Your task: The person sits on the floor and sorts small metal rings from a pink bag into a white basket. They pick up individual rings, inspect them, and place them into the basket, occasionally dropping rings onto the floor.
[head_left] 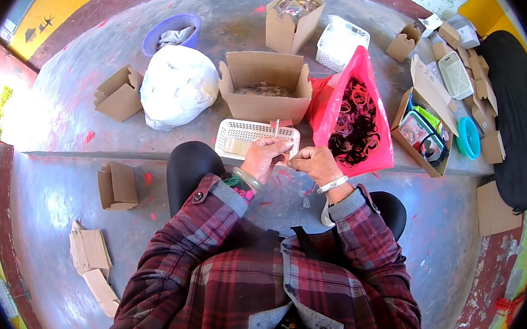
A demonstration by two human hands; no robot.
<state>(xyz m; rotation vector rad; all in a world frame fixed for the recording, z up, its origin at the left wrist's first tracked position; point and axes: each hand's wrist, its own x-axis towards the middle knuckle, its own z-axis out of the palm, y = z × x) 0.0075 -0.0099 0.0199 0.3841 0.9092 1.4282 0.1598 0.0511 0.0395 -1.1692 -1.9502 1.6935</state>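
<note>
My left hand (266,158) pinches a small clear plastic bag (284,129), which stands up past the fingertips with a reddish tint in it. Close beside it, my right hand (318,164) has thumb and forefinger pressed together near the bag's lower end; what they grip is too small to make out. Both hands are over the right end of a white perforated plastic basket (223,138). Right of them, a pink plastic bag (376,151) gapes around many dark and reddish hair ties (355,119). Behind the basket, an open cardboard box (263,106) holds small clear packets.
A stuffed white bag (179,86) and a purple basin (150,41) are at left. Farther back are a filled carton (282,33) and a white basket (342,42). At right, a cardboard box (402,137) of odds and ends sits near a turquoise basin (467,138). Flattened cardboard (90,249) lies lower left.
</note>
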